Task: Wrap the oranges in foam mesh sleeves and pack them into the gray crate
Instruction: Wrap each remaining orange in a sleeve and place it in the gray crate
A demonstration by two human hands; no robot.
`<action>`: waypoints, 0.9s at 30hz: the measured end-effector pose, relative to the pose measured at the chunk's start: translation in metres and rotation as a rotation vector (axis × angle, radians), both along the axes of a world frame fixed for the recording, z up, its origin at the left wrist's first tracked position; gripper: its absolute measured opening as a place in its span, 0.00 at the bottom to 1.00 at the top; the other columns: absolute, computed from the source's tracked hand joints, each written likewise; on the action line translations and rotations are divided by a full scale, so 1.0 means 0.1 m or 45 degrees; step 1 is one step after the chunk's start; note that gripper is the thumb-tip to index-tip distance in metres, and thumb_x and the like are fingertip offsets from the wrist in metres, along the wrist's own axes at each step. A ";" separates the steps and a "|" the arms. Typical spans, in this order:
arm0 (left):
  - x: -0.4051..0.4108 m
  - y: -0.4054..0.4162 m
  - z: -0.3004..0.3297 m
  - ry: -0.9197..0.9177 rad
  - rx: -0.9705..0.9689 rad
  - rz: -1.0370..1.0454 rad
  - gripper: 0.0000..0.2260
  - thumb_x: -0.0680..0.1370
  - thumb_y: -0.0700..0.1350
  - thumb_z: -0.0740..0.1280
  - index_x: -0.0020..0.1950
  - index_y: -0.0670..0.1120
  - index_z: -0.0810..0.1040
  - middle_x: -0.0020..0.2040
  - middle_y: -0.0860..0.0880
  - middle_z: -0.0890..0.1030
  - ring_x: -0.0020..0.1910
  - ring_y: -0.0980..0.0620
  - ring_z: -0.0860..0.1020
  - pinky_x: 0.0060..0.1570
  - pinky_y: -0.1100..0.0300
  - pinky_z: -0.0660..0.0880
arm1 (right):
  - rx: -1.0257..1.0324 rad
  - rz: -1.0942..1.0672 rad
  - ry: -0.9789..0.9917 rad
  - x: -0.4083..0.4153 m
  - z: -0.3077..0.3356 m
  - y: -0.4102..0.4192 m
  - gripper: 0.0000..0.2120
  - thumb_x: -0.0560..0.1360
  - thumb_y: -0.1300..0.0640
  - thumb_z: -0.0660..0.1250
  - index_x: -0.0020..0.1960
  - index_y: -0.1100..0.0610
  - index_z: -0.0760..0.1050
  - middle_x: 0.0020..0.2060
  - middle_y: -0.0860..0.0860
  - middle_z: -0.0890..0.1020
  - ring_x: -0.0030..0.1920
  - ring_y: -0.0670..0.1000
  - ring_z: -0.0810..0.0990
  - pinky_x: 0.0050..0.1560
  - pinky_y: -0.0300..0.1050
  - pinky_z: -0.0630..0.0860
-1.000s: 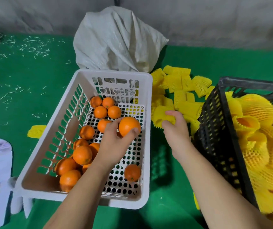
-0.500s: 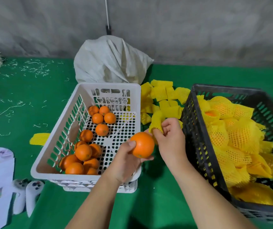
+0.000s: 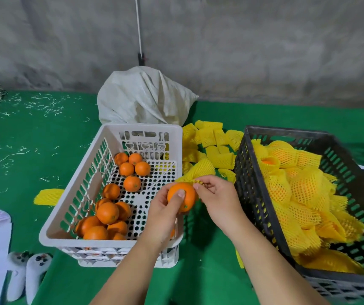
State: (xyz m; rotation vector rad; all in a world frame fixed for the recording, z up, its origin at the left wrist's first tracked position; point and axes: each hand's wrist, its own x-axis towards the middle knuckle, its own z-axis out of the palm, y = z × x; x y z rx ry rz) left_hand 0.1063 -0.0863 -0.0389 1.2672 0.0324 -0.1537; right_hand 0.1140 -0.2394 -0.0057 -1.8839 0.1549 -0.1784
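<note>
My left hand [image 3: 165, 213] grips orange [image 3: 181, 196]; right hand [image 3: 215, 194] fingers pinch yellow foam sleeve [image 3: 199, 170] at its top, apparently touching.

From my feed I see two bare forearms rising from the bottom edge, with no sleeve, cuff or glove anywhere on them. My left hand [image 3: 165, 213] and my right hand [image 3: 217, 200] carry no ring, watch or band on any part that shows (the wrists are fully visible, the elbows are cut off by the frame). The one thumbnail facing the camera is short, trimmed and unpainted.
</note>
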 end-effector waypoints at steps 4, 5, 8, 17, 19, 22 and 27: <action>-0.02 0.01 0.00 -0.073 0.024 0.064 0.23 0.73 0.60 0.75 0.65 0.65 0.72 0.60 0.42 0.80 0.51 0.49 0.85 0.47 0.58 0.82 | -0.044 0.034 -0.041 -0.05 0.02 0.08 0.06 0.81 0.57 0.68 0.50 0.47 0.81 0.43 0.47 0.85 0.44 0.48 0.84 0.50 0.53 0.82; -0.02 0.01 -0.01 -0.103 0.036 0.049 0.24 0.75 0.58 0.73 0.69 0.63 0.71 0.61 0.45 0.81 0.54 0.49 0.85 0.49 0.59 0.82 | -0.050 0.052 -0.044 -0.06 0.03 0.09 0.06 0.81 0.57 0.67 0.51 0.47 0.81 0.42 0.47 0.85 0.44 0.48 0.84 0.50 0.53 0.82; -0.04 -0.02 0.01 -0.171 0.016 0.004 0.19 0.79 0.53 0.68 0.69 0.51 0.76 0.57 0.47 0.84 0.54 0.50 0.84 0.50 0.60 0.81 | -0.105 0.104 -0.046 -0.09 0.06 0.06 0.06 0.82 0.57 0.66 0.51 0.48 0.81 0.42 0.47 0.85 0.43 0.46 0.84 0.48 0.51 0.82; 0.02 0.02 -0.05 -0.138 0.020 0.223 0.16 0.83 0.60 0.65 0.66 0.54 0.71 0.55 0.48 0.82 0.53 0.53 0.82 0.52 0.58 0.81 | -0.484 0.354 -0.205 -0.19 0.28 0.15 0.05 0.82 0.54 0.67 0.57 0.51 0.79 0.48 0.43 0.82 0.47 0.43 0.80 0.48 0.46 0.79; 0.05 0.03 -0.06 -0.073 -0.091 0.195 0.18 0.83 0.59 0.63 0.68 0.52 0.68 0.58 0.42 0.81 0.57 0.49 0.83 0.58 0.51 0.80 | -0.501 0.428 -0.233 -0.22 0.25 0.25 0.07 0.82 0.54 0.67 0.59 0.50 0.78 0.49 0.39 0.79 0.48 0.40 0.79 0.49 0.40 0.79; 0.03 0.03 -0.03 -0.017 -0.318 -0.003 0.15 0.87 0.50 0.61 0.74 0.53 0.68 0.63 0.38 0.81 0.62 0.42 0.82 0.63 0.44 0.80 | -0.456 0.334 -0.270 -0.22 0.15 0.32 0.13 0.80 0.53 0.69 0.62 0.46 0.73 0.51 0.34 0.69 0.52 0.38 0.74 0.51 0.34 0.74; 0.05 0.08 -0.02 0.032 -0.376 -0.202 0.24 0.77 0.37 0.61 0.73 0.46 0.72 0.56 0.40 0.83 0.57 0.39 0.81 0.56 0.45 0.81 | -0.399 0.333 -0.257 -0.22 0.04 0.21 0.26 0.77 0.51 0.71 0.68 0.31 0.67 0.60 0.36 0.63 0.63 0.40 0.69 0.64 0.39 0.74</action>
